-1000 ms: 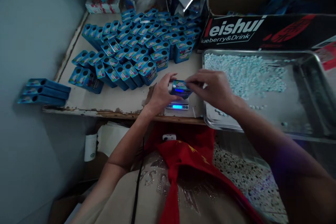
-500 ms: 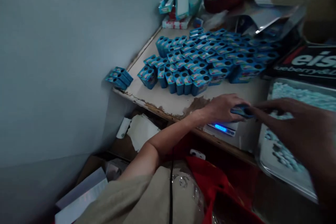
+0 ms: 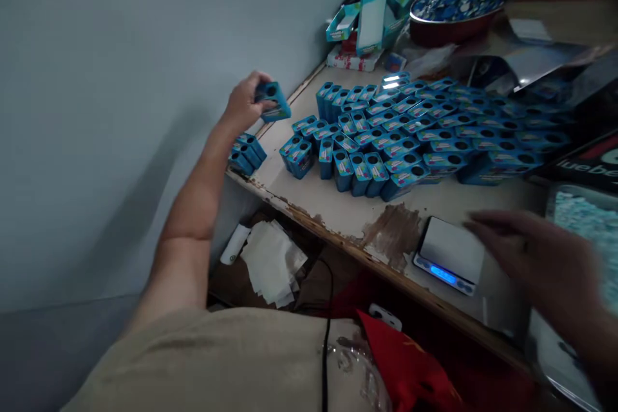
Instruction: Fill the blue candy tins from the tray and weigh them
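Observation:
My left hand, reaching out to the left above the table's edge, is closed around a small blue box with a dark round hole in its top. Just below it, a small group of the same blue boxes stands at the table's left corner by the wall. My right hand hovers at the right edge of a small digital scale with a lit blue display. Motion smears its fingers, which point left, and I cannot make out anything in them. Many more blue boxes stand in rows on the table.
At right, a metal tray holds pale blue-white pieces. A round red pan full of blue and white bits stands at the back, beside opened turquoise cartons. The wall bounds the left side. Papers lie below the table edge.
My left hand has carried the blue box from above the scale to the far left. My right hand has come away from that box. The view has shifted, and the scale's plate is now uncovered.

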Available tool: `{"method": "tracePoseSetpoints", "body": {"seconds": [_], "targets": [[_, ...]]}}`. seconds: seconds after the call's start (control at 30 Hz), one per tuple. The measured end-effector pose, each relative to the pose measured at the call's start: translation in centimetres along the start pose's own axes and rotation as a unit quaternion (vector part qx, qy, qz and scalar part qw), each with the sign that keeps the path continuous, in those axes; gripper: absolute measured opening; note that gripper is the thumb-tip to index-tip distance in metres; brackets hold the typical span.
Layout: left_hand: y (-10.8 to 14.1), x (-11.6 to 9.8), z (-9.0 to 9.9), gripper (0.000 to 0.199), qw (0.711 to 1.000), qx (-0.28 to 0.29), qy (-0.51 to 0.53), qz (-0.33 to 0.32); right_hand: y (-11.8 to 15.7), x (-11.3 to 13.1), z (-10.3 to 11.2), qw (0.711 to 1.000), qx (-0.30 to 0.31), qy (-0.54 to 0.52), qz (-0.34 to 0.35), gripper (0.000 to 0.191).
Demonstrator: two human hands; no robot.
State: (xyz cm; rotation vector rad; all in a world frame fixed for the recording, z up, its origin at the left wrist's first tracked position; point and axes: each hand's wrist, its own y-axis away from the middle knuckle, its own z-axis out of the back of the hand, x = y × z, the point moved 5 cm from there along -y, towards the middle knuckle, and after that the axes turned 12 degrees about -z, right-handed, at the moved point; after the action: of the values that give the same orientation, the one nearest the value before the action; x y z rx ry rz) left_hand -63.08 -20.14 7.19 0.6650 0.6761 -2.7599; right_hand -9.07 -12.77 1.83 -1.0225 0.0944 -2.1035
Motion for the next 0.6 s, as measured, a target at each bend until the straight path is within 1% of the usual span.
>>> {"method": "tracePoseSetpoints", "body": {"seconds": [0.03,0.07,0.1,0.13,0.2,0.27,0.3,0.37,0.43,0.47,0.53,0.6], "targets": [[-0.4,2.8,0.1,0.064,0.999,0.017,0.034,0.03,-1.5,1.2,-2.5,1.0,0.001,0.022,0.009,0.033],[-0.4,4.9,0.0,0.064,0.997,0.03,0.065,0.042,-3.1,3.1,-5.6,0.996,0.047,0.039,0.064,0.03],[-0.2,6.5,-0.3,0.061,0.994,0.038,0.091,0.047,-5.0,4.8,-9.0,0.985,0.111,0.089,0.095,0.03],[0.3,7.6,-0.7,0.058,0.991,0.048,0.114,0.05,-7.0,6.5,-11.9,0.975,0.13,0.139,0.119,0.031],[1.7,9.1,-1.3,0.052,0.985,0.069,0.146,0.052,-11.2,9.3,-17.1,0.95,0.144,0.236,0.145,0.034],[3.0,10.0,-1.9,0.05,0.979,0.11,0.163,0.062,-14.7,11.1,-21.2,0.925,0.164,0.303,0.159,0.035],[3.6,10.4,-2.1,0.049,0.977,0.129,0.159,0.06,-15.9,11.5,-22.7,0.915,0.177,0.323,0.163,0.034],[4.7,10.9,-2.5,0.046,0.979,0.16,0.12,0.037,-17.5,11.7,-24.7,0.904,0.199,0.34,0.165,0.031],[5.8,11.2,-2.9,0.05,0.985,0.168,0.046,0.006,-18.3,11.3,-25.7,0.905,0.197,0.341,0.16,0.029],[6.3,11.2,-3.2,0.056,0.986,0.164,0.005,-0.005,-18.4,11.1,-25.9,0.908,0.19,0.338,0.157,0.029],[7.2,11.3,-3.8,0.066,0.989,0.139,-0.058,-0.008,-18.6,10.8,-26.2,0.914,0.184,0.328,0.152,0.029],[7.7,10.9,-4.1,0.062,0.991,0.109,-0.076,-0.007,-18.7,10.9,-26.3,0.918,0.194,0.315,0.145,0.03]]}}
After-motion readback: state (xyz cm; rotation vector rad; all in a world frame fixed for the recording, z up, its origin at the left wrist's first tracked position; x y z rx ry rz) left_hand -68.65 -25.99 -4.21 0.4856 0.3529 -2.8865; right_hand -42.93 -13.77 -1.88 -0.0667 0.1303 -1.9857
